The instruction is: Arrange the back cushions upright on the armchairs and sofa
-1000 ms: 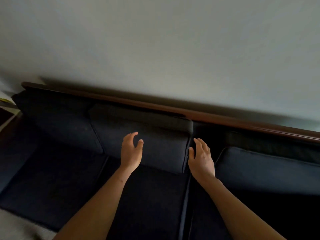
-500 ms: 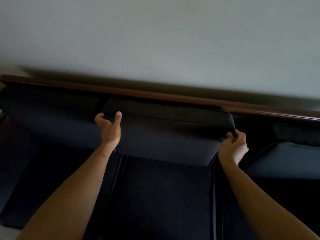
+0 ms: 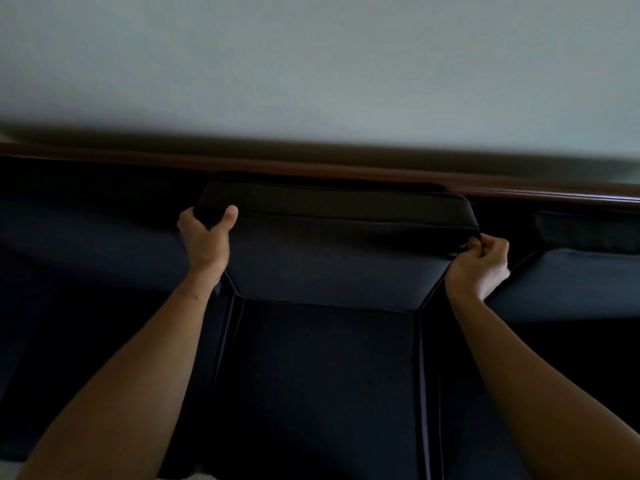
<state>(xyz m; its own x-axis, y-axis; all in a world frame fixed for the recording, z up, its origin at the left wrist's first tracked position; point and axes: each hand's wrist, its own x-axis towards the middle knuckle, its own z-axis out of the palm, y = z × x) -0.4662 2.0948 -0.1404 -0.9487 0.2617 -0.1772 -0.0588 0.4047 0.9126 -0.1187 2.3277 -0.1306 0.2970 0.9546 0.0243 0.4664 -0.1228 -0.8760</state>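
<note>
dark navy middle back cushion (image 3: 329,258) leans against the sofa's wooden back rail (image 3: 346,169); left hand (image 3: 207,239) and right hand (image 3: 479,263) each grip an upper corner (fingers closed on fabric).

Plain pale grey-green wall (image 3: 311,64) above a dark wooden rail (image 3: 519,192), dim light.

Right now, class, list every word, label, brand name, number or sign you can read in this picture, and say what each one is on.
None: no readable text appears anywhere.
The middle back cushion, held by the left hand and right hand, shows plain dark fabric with no tag or label visible.
The wooden rail and the wall are bare.
</note>
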